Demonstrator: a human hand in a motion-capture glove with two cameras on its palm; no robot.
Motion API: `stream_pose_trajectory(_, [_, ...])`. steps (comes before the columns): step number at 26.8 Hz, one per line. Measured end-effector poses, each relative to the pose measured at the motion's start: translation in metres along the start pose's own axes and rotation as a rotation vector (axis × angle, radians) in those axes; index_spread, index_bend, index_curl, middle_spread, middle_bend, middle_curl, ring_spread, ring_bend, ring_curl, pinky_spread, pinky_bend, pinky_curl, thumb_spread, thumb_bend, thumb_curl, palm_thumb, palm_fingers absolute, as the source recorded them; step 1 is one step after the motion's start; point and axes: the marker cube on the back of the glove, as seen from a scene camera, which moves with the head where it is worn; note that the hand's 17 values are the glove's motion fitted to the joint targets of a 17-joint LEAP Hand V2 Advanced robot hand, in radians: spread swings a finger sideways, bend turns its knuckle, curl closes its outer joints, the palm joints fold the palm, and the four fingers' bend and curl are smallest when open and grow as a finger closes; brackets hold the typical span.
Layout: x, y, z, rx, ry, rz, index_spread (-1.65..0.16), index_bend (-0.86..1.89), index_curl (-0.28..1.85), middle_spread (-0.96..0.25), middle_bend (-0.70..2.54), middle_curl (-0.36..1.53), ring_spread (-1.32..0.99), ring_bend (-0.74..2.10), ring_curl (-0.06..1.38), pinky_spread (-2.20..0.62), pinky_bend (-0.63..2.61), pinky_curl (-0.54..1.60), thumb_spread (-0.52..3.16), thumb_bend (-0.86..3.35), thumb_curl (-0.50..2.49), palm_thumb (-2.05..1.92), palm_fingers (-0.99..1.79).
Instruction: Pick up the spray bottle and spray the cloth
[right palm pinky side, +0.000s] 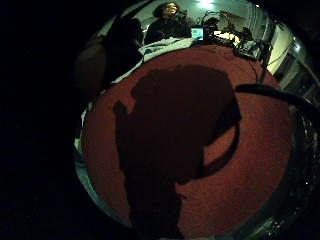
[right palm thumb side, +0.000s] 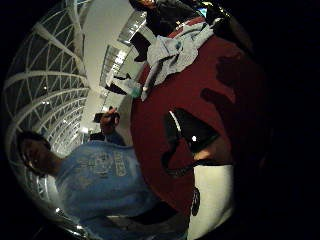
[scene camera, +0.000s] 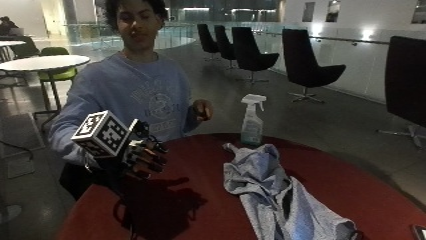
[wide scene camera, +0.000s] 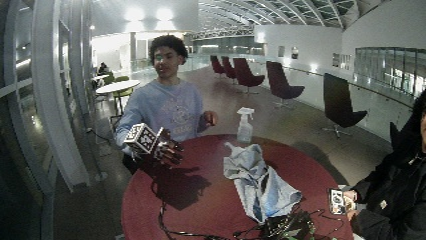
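Nearest the outside camera, I see the crumpled grey-blue cloth (scene camera: 276, 195) lying in a long heap on the round dark-red table (scene camera: 193, 220), running from near the front edge back toward the far rim. Just beyond its far end stands the clear plastic spray bottle with a white trigger head (scene camera: 252, 120), upright near the table's far edge, close to the cloth but I cannot tell whether they touch. Nothing is holding the bottle.

My black-gloved right hand (scene camera: 143, 156) hovers above the table's near-left part, well apart from both bottle and cloth. Its fingers (scene camera: 154, 161) are loosely curled and relaxed, holding nothing. It throws a broad dark shadow (scene camera: 163, 202) on the red surface beneath. My bare left hand (scene camera: 202, 110) is raised at chest height, behind the table and beside the bottle without touching it; its fingers look partly curled, though I cannot tell more.

From the little-finger-side palm camera I see mostly red tabletop (right palm pinky side: 250, 165) with the hand's shadow (right palm pinky side: 170, 145) across it, and the cloth (right palm pinky side: 162, 47) pale at the far rim. From the thumb-side palm camera the cloth (right palm thumb side: 175, 52) lies bunched on the red table (right palm thumb side: 160, 120), with the spray bottle (right palm thumb side: 131, 89) just beside it at the table's edge.
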Motion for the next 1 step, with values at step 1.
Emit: stream_pose_trajectory(1, [0.0001, -0.0003, 0.0, 0.0, 0.002, 0.0, -0.33, 0.14, 0.29, -0.02, 0.28, 0.4, 0.0, 0.44, 0.35, 0.23, 0.18, 0.28, 1.07, -0.02, 0.37, 0.68, 0.66])
